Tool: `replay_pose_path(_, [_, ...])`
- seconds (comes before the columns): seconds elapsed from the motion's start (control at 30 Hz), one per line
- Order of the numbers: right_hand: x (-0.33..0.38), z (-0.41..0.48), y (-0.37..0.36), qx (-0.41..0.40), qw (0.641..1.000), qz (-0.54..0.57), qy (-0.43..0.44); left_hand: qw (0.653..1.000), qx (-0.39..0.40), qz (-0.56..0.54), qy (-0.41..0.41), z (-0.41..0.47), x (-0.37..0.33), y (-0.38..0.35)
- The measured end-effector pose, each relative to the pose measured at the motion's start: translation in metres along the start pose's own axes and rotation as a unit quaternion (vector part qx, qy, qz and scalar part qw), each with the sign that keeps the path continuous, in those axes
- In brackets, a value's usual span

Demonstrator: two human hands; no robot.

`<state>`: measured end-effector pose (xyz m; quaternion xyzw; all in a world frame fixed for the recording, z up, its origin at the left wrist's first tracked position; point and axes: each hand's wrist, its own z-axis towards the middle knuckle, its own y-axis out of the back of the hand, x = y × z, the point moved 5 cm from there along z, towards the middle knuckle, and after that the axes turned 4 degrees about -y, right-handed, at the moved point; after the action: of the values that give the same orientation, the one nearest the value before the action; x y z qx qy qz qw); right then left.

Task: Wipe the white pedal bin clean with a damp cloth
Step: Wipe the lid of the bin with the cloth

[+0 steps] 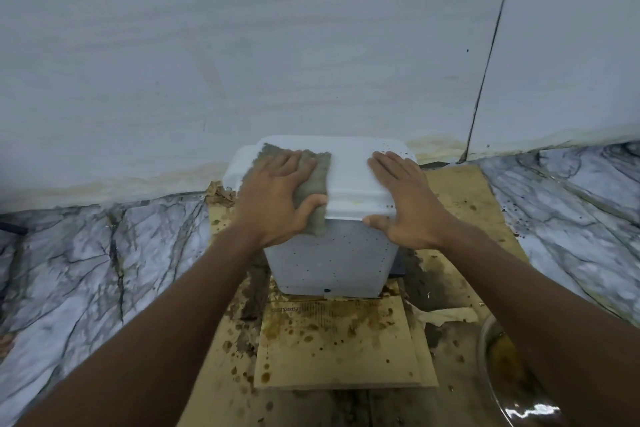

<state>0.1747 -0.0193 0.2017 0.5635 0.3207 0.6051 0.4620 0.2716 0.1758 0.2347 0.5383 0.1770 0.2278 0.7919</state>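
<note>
The white pedal bin [334, 258] stands on stained cardboard against the wall, lid closed, its front speckled with dark spots. A grey-brown damp cloth [313, 180] lies over the lid's left half and hangs over the front rim. My left hand [273, 198] presses flat on the cloth, thumb hooked over the lid's front edge. My right hand [403, 198] rests flat on the lid's right side, fingers spread, thumb under the rim, holding nothing. Small dark spots dot the lid's far right corner [394, 146].
Stained cardboard sheets [337, 343] cover the floor under and before the bin. Marble-patterned floor [86, 260] spreads left and right. A white wall [277, 45] rises just behind. A glass bowl [509, 378] of brownish liquid sits at the lower right.
</note>
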Motion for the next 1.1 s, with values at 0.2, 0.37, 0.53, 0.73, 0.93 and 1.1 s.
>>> replay_pose_path(0.2, [-0.002,-0.002,0.002,0.007,1.0,0.022,0.0,0.999,0.029,0.013,-0.008,0.023,-0.048,-0.023])
replay_pose_path(0.37, [0.0,-0.001,0.002,0.01,1.0,0.015,0.004,1.0,0.026,-0.014,0.009,-0.001,-0.006,-0.004])
replay_pose_path(0.53, [-0.001,-0.001,0.001,0.012,1.0,0.01,-0.006,0.998,0.032,0.016,0.057,0.005,-0.011,-0.004])
replay_pose_path(0.73, [-0.006,-0.002,0.004,0.015,0.999,0.037,-0.012,0.998,0.048,0.018,0.032,0.023,-0.067,-0.019])
replay_pose_path(0.93, [0.01,-0.005,0.017,-0.031,0.994,0.103,-0.027,0.973,-0.023,-0.174,0.153,0.023,0.011,0.012])
replay_pose_path(1.1, [0.067,0.014,0.024,-0.091,0.994,0.058,0.02,0.981,0.039,-0.098,0.16,0.023,0.04,0.0])
